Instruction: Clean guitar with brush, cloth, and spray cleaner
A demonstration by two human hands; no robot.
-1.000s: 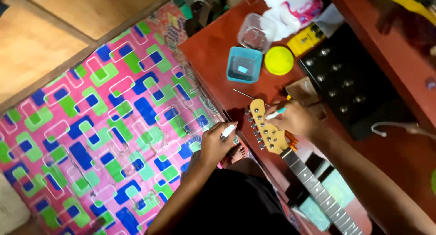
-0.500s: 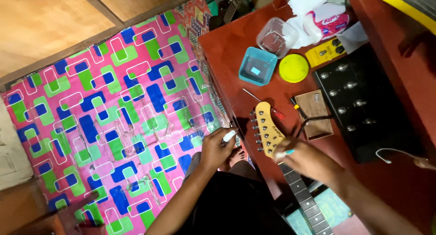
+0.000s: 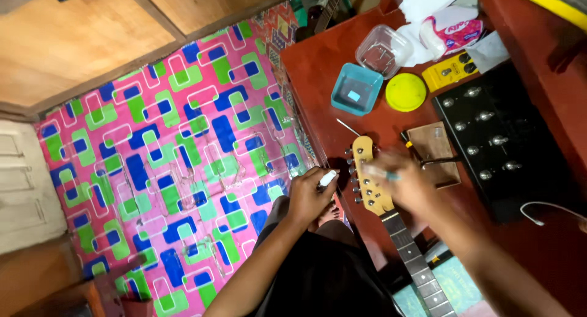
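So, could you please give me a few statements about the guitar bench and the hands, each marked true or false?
1. The left hand holds a small white object. True.
2. The right hand rests on the guitar headstock. True, though the hand is motion-blurred.
3. The round yellow lid sits on the patterned floor mat. False: it lies on the red-brown table, beside the teal square container.
4. The guitar headstock is black. False: it is pale wood with metal tuning pegs.
5. A black pedal board with silver knobs lies on the table on the far side of the headstock from the mat. True.
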